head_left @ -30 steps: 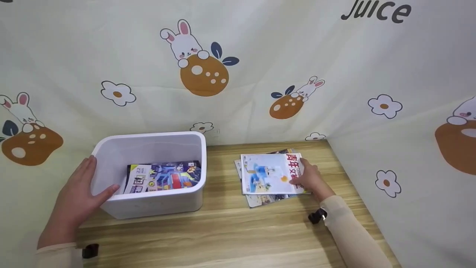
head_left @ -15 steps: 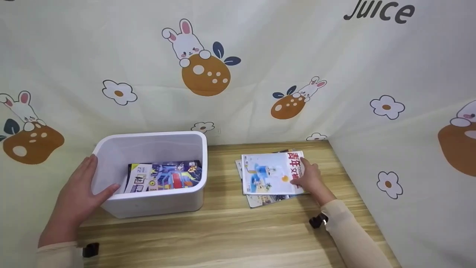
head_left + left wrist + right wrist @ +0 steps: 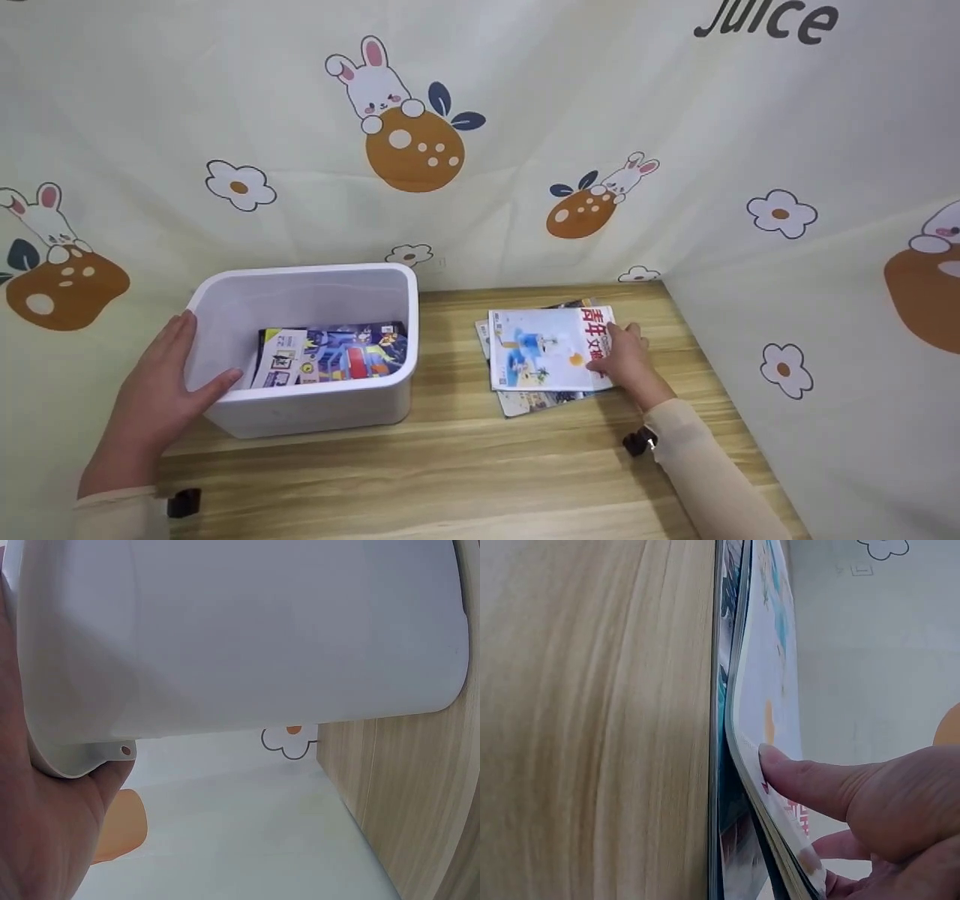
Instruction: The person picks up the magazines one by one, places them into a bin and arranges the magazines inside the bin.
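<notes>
My left hand (image 3: 154,397) grips the left front corner of a white plastic bin (image 3: 322,412), its thumb lying over the rim. In the left wrist view the palm sits against the flared rim, beside the smooth bin wall (image 3: 247,637). Several magazines (image 3: 356,356) with colourful covers lie inside the bin. To the right, my right hand (image 3: 628,360) pinches the right edge of a white magazine (image 3: 544,349) with a blue picture and red characters. In the right wrist view, my thumb presses on its cover, and that end bends up off the magazine (image 3: 742,859) below.
The bin and the magazine pile stand apart on a wood-grain table (image 3: 442,465). A pale curtain (image 3: 495,90) printed with rabbits and flowers hangs behind and along the right side. Dark devices (image 3: 184,502) are strapped at both wrists.
</notes>
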{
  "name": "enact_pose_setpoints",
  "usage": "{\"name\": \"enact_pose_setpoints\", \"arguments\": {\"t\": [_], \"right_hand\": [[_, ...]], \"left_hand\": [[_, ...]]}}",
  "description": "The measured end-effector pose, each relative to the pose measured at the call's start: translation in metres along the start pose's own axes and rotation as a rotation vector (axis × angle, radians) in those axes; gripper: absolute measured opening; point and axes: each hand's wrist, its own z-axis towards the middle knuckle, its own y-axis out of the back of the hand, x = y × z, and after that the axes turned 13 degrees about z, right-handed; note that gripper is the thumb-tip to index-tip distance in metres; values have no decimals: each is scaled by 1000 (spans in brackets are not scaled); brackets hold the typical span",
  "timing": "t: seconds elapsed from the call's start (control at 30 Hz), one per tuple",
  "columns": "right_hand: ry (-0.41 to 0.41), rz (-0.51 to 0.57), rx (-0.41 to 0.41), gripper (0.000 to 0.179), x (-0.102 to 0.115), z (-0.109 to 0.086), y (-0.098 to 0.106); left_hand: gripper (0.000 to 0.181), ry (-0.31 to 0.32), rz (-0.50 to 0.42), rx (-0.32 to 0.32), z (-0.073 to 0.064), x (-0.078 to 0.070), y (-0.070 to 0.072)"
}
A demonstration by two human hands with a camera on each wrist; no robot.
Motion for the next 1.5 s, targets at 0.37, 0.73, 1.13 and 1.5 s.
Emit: {"name": "enact_pose_setpoints", "arguments": {"t": [0.37, 0.73, 1.13, 1.5], "right_hand": [[14, 304, 152, 99, -27, 10, 8], [-54, 382, 138, 104, -27, 6, 10], [14, 459, 221, 102, -43, 17, 13], [-38, 584, 261, 99, -49, 15, 4]], "left_hand": [[111, -7, -2, -9, 1, -1, 1], [111, -5, -1, -4, 2, -1, -1], [110, -6, 0, -11, 2, -2, 0], [111, -16, 1, -6, 1, 2, -1]]}}
